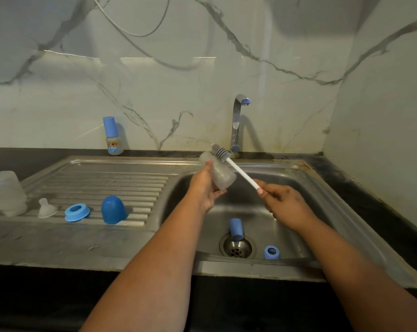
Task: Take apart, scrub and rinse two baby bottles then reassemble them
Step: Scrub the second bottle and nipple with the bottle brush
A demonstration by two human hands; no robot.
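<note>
My left hand [205, 188] grips a clear bottle body [219, 170], tilted over the sink basin [284, 226]. My right hand [282, 202] holds the white handle of a bottle brush [241, 171]; its grey bristle head lies against the bottle's upper end, outside it. In the basin a blue cap [236, 229] lies by the drain and a blue collar ring [272, 252] sits at the front. On the drainboard [111, 178] stand another clear bottle body [6, 192] upside down, a clear teat [46, 208], a blue collar ring [77, 212] and a blue dome cap [113, 209].
A small assembled bottle with a blue cap [113, 136] stands on the dark counter by the marble wall. The chrome tap [237, 123] rises behind the basin; no water runs from it. A dark counter edge [394, 212] borders the sink on the right.
</note>
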